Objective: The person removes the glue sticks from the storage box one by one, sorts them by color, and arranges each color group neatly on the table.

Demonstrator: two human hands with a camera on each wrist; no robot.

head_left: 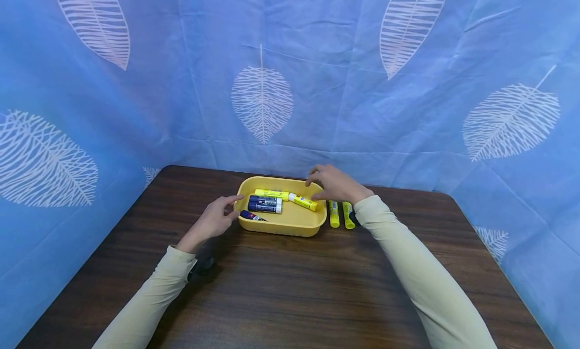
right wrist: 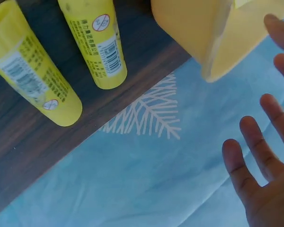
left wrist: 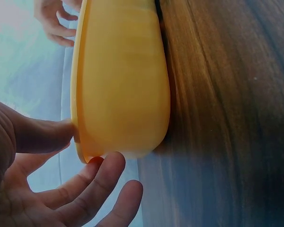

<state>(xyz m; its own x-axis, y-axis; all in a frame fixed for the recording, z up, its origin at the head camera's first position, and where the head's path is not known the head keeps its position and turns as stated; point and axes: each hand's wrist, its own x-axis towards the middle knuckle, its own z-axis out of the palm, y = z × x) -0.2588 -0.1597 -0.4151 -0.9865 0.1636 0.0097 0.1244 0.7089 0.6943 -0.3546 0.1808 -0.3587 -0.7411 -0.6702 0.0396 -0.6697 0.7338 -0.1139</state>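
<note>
Sitting on the table (head_left: 294, 283), the yellow tray (head_left: 278, 229) seems light and stiff — best held by both ends — while the left hand (head_left: 213, 219) touches one end, fingers loosely spread, and the empty right hand (head_left: 336, 182) hangs over the other, fingers apart.

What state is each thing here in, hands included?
Yellow tray: upright, open-topped, holding sticks.
Yellow sticks inside: two, lying down.
Dark blue sticks: three lying inside, two of them side by side.
Yellow sticks outside: two, side by side, slightly apart.
Left hand: at the tray's left end, thumb against the rim.
Right hand: raised by the right end, fingers spread, apparently empty.
Blue cloth: hanging, creased.
</note>
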